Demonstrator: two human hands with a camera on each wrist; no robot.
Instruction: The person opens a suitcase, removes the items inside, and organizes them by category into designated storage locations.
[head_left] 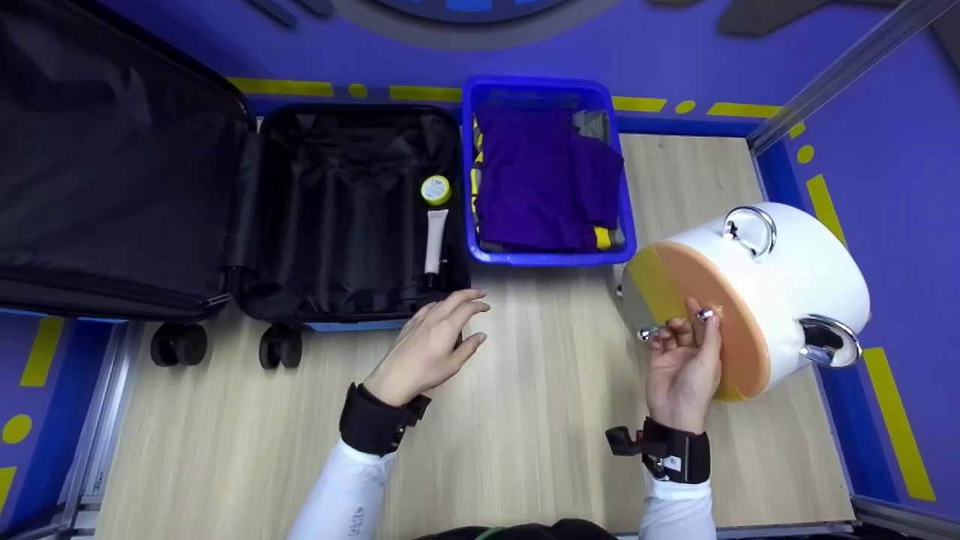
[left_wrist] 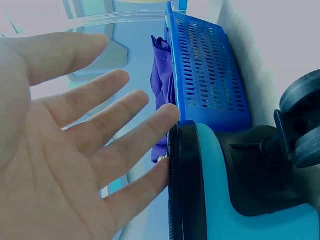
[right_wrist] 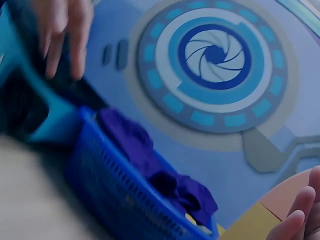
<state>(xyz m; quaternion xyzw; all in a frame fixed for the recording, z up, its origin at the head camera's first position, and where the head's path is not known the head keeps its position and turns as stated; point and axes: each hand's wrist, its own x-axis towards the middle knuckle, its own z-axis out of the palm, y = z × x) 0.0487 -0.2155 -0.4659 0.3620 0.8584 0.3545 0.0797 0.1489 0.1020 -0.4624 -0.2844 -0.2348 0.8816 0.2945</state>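
Observation:
My left hand [head_left: 429, 346] hangs palm down by the near right corner of an open black-lined suitcase [head_left: 330, 217], fingers spread and holding nothing. A yellow-lidded round jar [head_left: 436, 190] and a pale tube with a black cap [head_left: 435, 241] lie inside the suitcase's right side. At the right, my right hand [head_left: 684, 367], palm up with curled fingers, grips a chrome handle [head_left: 646, 334] on the orange and yellow round face of a white drum-shaped container [head_left: 806, 262]. My fingers hide the handle's middle. Only fingertips [right_wrist: 287, 227] of that hand show in the right wrist view.
Between suitcase and drum stands a blue perforated basket [head_left: 551, 259] holding folded purple cloth [head_left: 532, 180]. The raised suitcase lid [head_left: 112, 172] fills the left. Black wheels [head_left: 280, 346] stick out toward the near side. Chrome ring handles [head_left: 829, 341] project from the drum's side.

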